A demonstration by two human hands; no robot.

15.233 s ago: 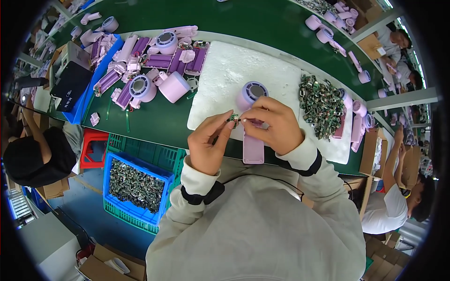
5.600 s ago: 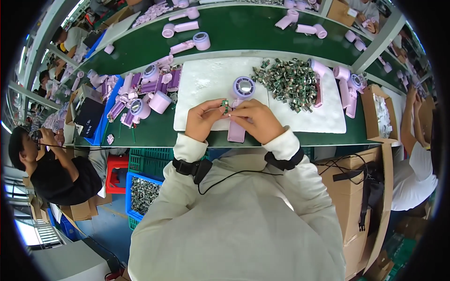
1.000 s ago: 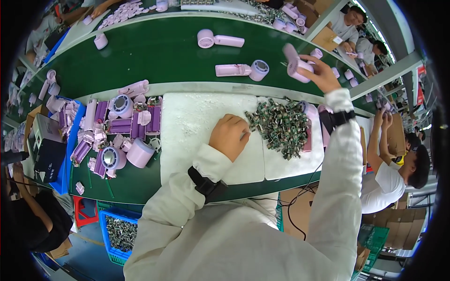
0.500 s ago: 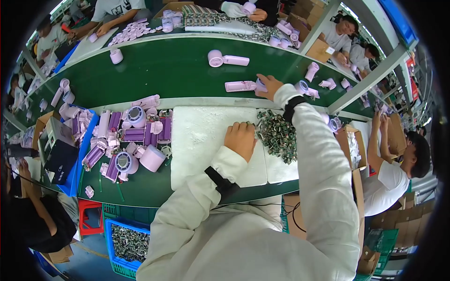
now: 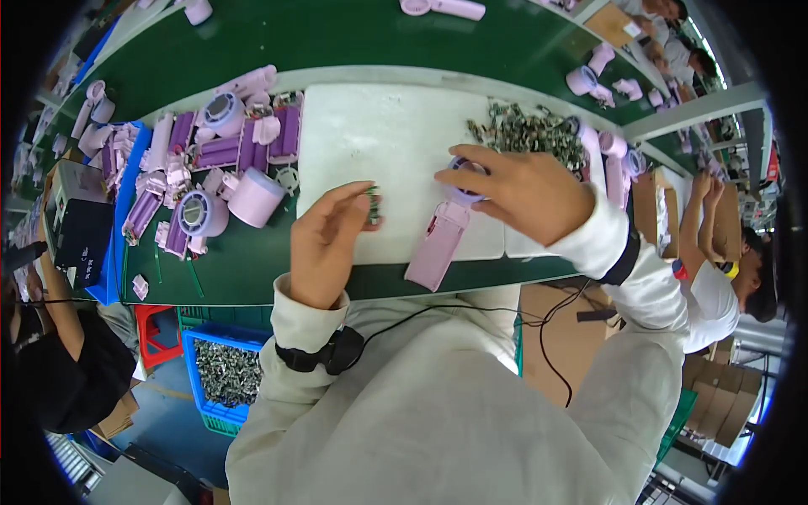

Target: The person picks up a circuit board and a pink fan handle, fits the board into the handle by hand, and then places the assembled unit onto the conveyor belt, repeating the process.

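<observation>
Between the fingers of my left hand (image 5: 324,240), over the near left part of the white foam board (image 5: 353,126), is a small green circuit board (image 5: 373,206). My right hand (image 5: 530,194) grips the round head of a pale purple handheld fan (image 5: 438,244). The fan's flat handle points toward me and overhangs the board's near edge. Part of the fan's head is hidden under my fingers. Beyond my right hand lies a pile of small circuit boards (image 5: 539,135).
Purple fan parts (image 5: 252,198) are heaped at the left, beside a blue tray (image 5: 126,210). A blue crate (image 5: 227,370) of circuit boards stands below the bench. Another fan (image 5: 442,8) lies on the far green surface. Co-workers sit on both sides.
My right hand has brought the fan from the far green surface back over the foam board. My left hand has lifted off the board with a circuit board in its fingers. The view has tilted down.
</observation>
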